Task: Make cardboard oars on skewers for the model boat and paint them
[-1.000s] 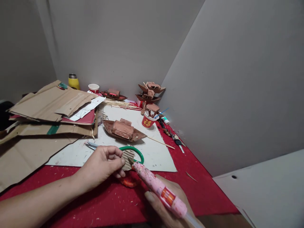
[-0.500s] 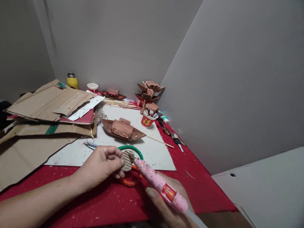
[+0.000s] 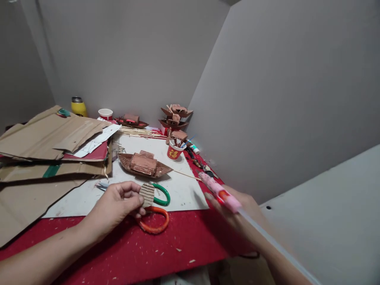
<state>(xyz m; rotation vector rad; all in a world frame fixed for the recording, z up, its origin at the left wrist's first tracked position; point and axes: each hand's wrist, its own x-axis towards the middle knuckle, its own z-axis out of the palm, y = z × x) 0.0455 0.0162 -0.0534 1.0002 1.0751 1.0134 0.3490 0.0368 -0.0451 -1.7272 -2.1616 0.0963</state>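
Note:
My left hand (image 3: 123, 201) pinches a small piece of corrugated cardboard (image 3: 147, 195) with one rounded edge, its ridges facing up. Under that hand lie scissors with a green and an orange handle (image 3: 154, 230); their blades point left. My right hand (image 3: 245, 208) is wrapped round a pink hot glue gun (image 3: 218, 190), slightly blurred, with a pale glue stick trailing from its rear. The gun's tip is well to the right of the cardboard piece, above the table's right side. Beyond my hands a brown model boat (image 3: 144, 164) with a ridged roof stands on a white sheet.
Cardboard sheets (image 3: 38, 134) are piled at left. Behind are a yellow bottle (image 3: 78, 107), a paper cup (image 3: 105, 114), thin sticks (image 3: 142, 132) and more model boats (image 3: 177, 113). A red cup (image 3: 174, 152) holds brushes. A grey wall (image 3: 282, 99) borders the table's right.
My right hand has drawn the glue gun away from the cardboard piece, to the right and up. My left hand still holds the piece, now turned slightly. The view has swung a little right.

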